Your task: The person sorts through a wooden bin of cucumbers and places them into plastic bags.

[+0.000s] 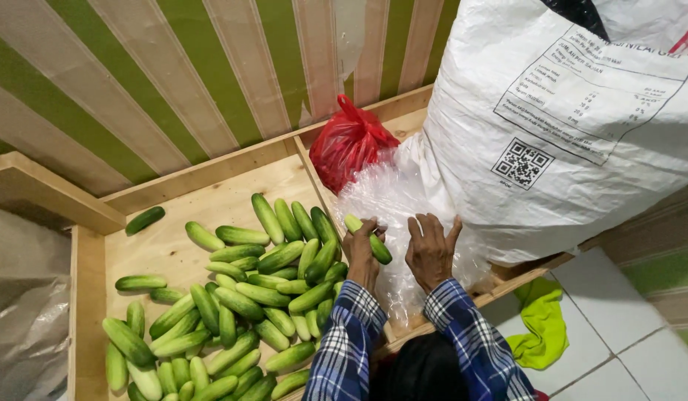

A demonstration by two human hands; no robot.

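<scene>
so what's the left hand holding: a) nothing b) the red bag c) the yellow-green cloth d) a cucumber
d: the left hand is closed round a cucumber over the clear plastic bag, while the red bag lies apart by the wooden wall and the yellow-green cloth lies on the floor.

left hand gripping cucumber, right hand on clear bag

Wooden bin: cucumbers, red bag, sack.
</scene>
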